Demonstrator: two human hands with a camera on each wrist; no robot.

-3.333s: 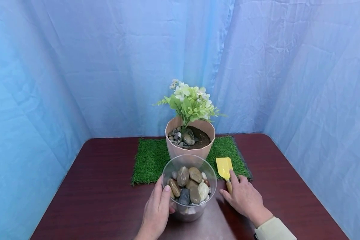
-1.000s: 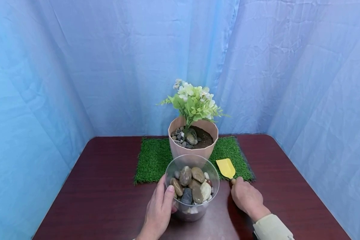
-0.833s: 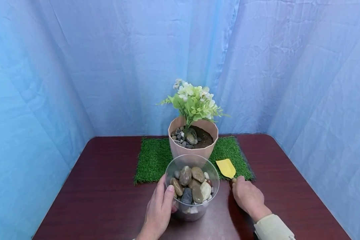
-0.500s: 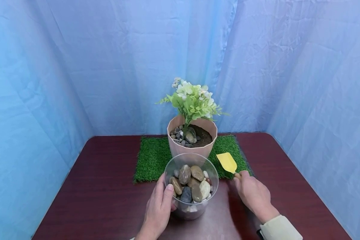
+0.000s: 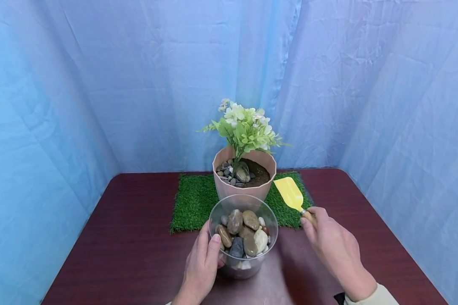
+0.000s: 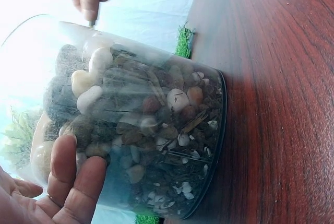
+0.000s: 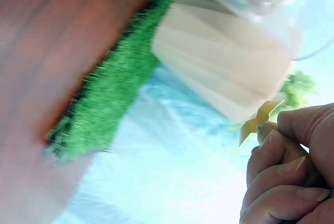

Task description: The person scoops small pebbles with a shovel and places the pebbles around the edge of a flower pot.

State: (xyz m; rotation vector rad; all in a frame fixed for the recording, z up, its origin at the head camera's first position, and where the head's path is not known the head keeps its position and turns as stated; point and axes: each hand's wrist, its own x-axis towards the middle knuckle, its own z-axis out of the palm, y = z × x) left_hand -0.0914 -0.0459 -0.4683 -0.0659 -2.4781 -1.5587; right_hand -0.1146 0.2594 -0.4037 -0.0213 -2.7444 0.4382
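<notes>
In the head view my left hand [image 5: 201,264] holds the left side of a clear container [image 5: 241,273] standing on the table, full of large and small stones [image 5: 250,245]. The left wrist view shows fingers of that hand [image 6: 68,187] spread on the container's wall [image 6: 222,85]. My right hand [image 5: 337,248] grips the wooden handle [image 5: 309,217] of a yellow trowel [image 5: 289,192], held up to the right of the container. In the right wrist view the fingers of my right hand [image 7: 292,177] are curled round the handle, with the yellow blade [image 7: 260,123] beyond them.
Behind the container a pink pot [image 5: 245,191] stands on a green turf mat [image 5: 192,203]. It holds soil [image 5: 260,173], small pebbles, a larger stone and a white-flowered plant [image 5: 248,129]. Blue curtains [image 5: 156,84] surround the dark red table [image 5: 137,237].
My right hand, first loosely over the trowel's handle, has closed round it and lifted the trowel, its blade moving up toward the pot. My left hand stays on the container.
</notes>
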